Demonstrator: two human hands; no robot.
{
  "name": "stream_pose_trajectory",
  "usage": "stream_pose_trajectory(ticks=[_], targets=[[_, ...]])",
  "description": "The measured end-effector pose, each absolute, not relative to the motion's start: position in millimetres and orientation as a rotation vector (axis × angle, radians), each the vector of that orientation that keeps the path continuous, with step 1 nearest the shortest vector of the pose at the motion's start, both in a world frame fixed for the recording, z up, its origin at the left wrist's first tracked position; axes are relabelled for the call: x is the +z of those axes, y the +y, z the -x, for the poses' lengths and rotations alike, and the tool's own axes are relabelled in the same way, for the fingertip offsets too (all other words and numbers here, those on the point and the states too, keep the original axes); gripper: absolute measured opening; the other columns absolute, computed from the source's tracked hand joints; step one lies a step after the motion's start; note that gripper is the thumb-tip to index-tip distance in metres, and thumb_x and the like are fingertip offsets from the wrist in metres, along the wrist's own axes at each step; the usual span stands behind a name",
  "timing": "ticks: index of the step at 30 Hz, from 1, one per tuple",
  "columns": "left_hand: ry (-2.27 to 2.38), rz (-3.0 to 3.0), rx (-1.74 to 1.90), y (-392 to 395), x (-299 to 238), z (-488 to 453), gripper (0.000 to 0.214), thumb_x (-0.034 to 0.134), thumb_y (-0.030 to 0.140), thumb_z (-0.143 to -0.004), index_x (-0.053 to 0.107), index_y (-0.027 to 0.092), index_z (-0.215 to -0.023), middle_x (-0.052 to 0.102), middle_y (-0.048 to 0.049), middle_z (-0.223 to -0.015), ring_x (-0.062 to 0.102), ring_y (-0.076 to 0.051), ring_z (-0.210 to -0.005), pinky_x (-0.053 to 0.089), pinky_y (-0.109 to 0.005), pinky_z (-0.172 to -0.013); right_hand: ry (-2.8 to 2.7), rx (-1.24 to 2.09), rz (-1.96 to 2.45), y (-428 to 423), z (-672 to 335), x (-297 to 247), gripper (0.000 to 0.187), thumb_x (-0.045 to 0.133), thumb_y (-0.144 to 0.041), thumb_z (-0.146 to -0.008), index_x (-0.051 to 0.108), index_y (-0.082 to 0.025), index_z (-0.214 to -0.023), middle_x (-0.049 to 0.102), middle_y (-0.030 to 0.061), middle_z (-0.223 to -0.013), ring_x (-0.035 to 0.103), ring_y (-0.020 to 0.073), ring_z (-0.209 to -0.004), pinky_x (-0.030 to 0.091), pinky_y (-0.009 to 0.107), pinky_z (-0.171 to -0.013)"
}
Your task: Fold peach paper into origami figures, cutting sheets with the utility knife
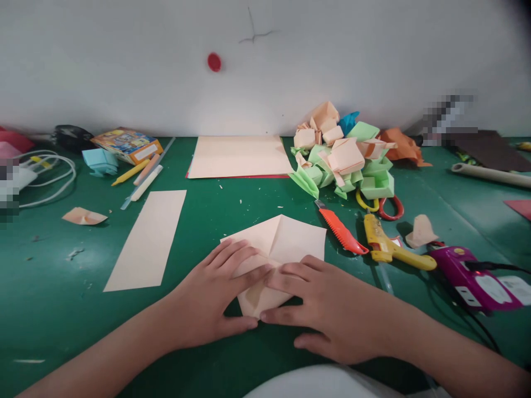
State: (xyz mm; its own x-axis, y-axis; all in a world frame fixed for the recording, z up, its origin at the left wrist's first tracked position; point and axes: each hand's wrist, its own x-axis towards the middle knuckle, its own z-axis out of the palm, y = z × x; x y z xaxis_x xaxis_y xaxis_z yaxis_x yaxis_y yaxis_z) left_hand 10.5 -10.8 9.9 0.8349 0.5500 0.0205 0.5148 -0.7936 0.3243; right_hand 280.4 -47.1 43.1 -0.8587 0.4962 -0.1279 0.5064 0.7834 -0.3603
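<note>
A peach square of paper (286, 239), creased and partly folded, lies on the green table (50, 309) in front of me. My left hand (218, 293) rests on its near left part with fingers spread flat, pressing a folded flap. My right hand (327, 309) lies on the near right part, its fingers meeting the left hand's at the fold. Both hands press the paper down; the paper's near corner peeks out between them.
A peach paper strip (147, 239) lies to the left, a larger peach sheet (238, 156) at the back. A pile of folded paper pieces (344, 160) sits back right. An orange cutter (341, 229), scissors (381, 205), a yellow glue gun (392, 247) and a purple device (473, 279) lie right.
</note>
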Motion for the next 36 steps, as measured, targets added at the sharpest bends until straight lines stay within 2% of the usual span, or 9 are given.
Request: stream_pose_trajectory(ticks=[6, 15, 20, 25, 28, 32, 36], targets=[[0.789, -2.69, 0.22, -9.6, 9.7, -10.9, 0.071, 0.069, 0.055, -0.085, 0.047, 0.035, -0.149, 0.049, -0.0056, -0.151, 0.038, -0.037, -0.144, 0.027, -0.059, -0.122, 2.943, -0.594, -0.828, -48.7, -276.5, 41.0, 0.054, 0.067, -0.044, -0.092, 0.055, -0.037, -0.144, 0.056, 0.0108, -0.142, 0.05, 0.0347, -0.127, 0.037, 0.056, -0.102], [0.81, -2.718, 0.175, -10.0, 6.8, -9.3, 0.075, 0.07, 0.056, -0.083, 0.044, 0.035, -0.151, 0.046, -0.0075, -0.154, 0.035, -0.038, -0.146, 0.027, -0.061, -0.121, 2.94, -0.574, -0.831, -46.2, -278.7, 41.1, 0.046, 0.059, -0.044, -0.097, 0.058, -0.034, -0.142, 0.055, 0.0107, -0.145, 0.047, 0.0344, -0.13, 0.038, 0.055, -0.102], [0.814, -2.711, 0.204, -10.5, 6.5, -8.7, 0.075, 0.071, 0.055, -0.083, 0.045, 0.035, -0.15, 0.046, -0.007, -0.154, 0.036, -0.038, -0.145, 0.027, -0.061, -0.121, 2.941, -0.573, -0.825, -43.9, -280.4, 40.7, 0.036, 0.05, -0.042, -0.103, 0.065, -0.033, -0.135, 0.059, 0.0085, -0.141, 0.049, 0.0313, -0.128, 0.04, 0.053, -0.1], [0.817, -2.73, 0.161, -10.5, 5.9, -8.5, 0.077, 0.07, 0.057, -0.083, 0.044, 0.034, -0.151, 0.046, -0.009, -0.154, 0.036, -0.04, -0.145, 0.028, -0.063, -0.12, 2.973, -0.602, -0.849, -42.4, -283.9, 40.4, 0.03, 0.052, -0.038, -0.102, 0.071, -0.032, -0.125, 0.058, 0.0049, -0.144, 0.045, 0.0308, -0.132, 0.038, 0.053, -0.106], [0.81, -2.747, 0.177, -10.6, 4.5, -8.1, 0.077, 0.069, 0.058, -0.083, 0.045, 0.03, -0.151, 0.046, -0.0108, -0.154, 0.036, -0.04, -0.146, 0.026, -0.063, -0.121, 2.979, -0.58, -0.864, -42.0, -286.0, 42.2, 0.029, 0.052, -0.035, -0.102, 0.074, -0.031, -0.12, 0.051, 0.0034, -0.153, 0.038, 0.0349, -0.138, 0.036, 0.057, -0.108], [0.796, -2.772, 0.184, -10.3, 2.6, -7.4, 0.072, 0.07, 0.057, -0.083, 0.05, 0.029, -0.146, 0.048, -0.0114, -0.152, 0.036, -0.039, -0.146, 0.025, -0.062, -0.122, 2.981, -0.573, -0.877, -41.2, -288.3, 45.0, 0.028, 0.052, -0.032, -0.101, 0.077, -0.03, -0.114, 0.031, -0.0002, -0.167, 0.031, 0.0385, -0.144, 0.034, 0.061, -0.11], [0.794, -2.781, 0.181, -10.2, 1.7, -6.8, 0.076, 0.068, 0.059, -0.083, 0.047, 0.029, -0.149, 0.046, -0.0128, -0.153, 0.035, -0.04, -0.146, 0.025, -0.063, -0.121, 2.977, -0.579, -0.894, -39.5, -289.0, 47.2, 0.029, 0.052, -0.03, -0.1, 0.077, -0.031, -0.114, 0.033, -0.0007, -0.166, 0.031, 0.0377, -0.145, 0.035, 0.06, -0.111]])
